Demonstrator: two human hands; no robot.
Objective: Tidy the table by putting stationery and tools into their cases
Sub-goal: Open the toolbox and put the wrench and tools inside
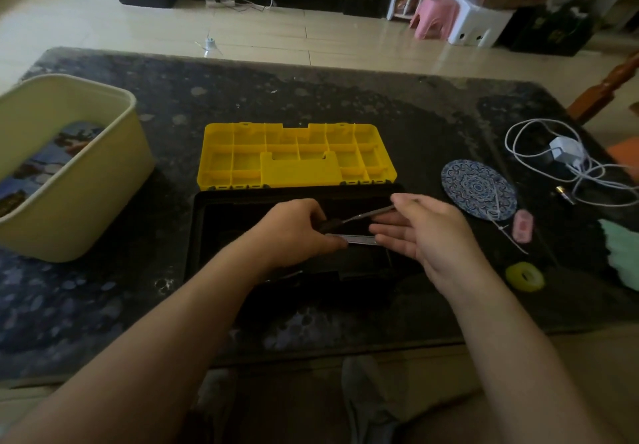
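The open black toolbox (207, 229) sits at the near middle of the dark stone table (345, 104), its yellow compartment lid (297, 153) swung flat behind it so the whole tub is free to load. Directly above the tub, the left hand (294, 232) curls round two tools held together: a dark-handled one with a thin metal shaft (366, 214), probably a screwdriver, and a flat silvery tool (356, 239) whose type I cannot make out. Carrying both in one grip likely saves a trip. The right hand (432, 232) meets them over the toolbox's right half, fingers stretched fairly straight against the far ends, seemingly to steady and line them up lengthwise so they fit the tub. Its thumb lies over the shaft tip, but I cannot tell whether it pinches the tip or only touches it. Right of the toolbox, more things wait: a round patterned coaster (479, 189), a small pink item (522, 225), a yellow-green tape roll (525, 276) and, farther right, a white charger with its cable (563, 149). Left of the toolbox stands a cream plastic tub (86, 180) with a printed flat case (52, 160) inside. I judge the tidying to be only partly done.
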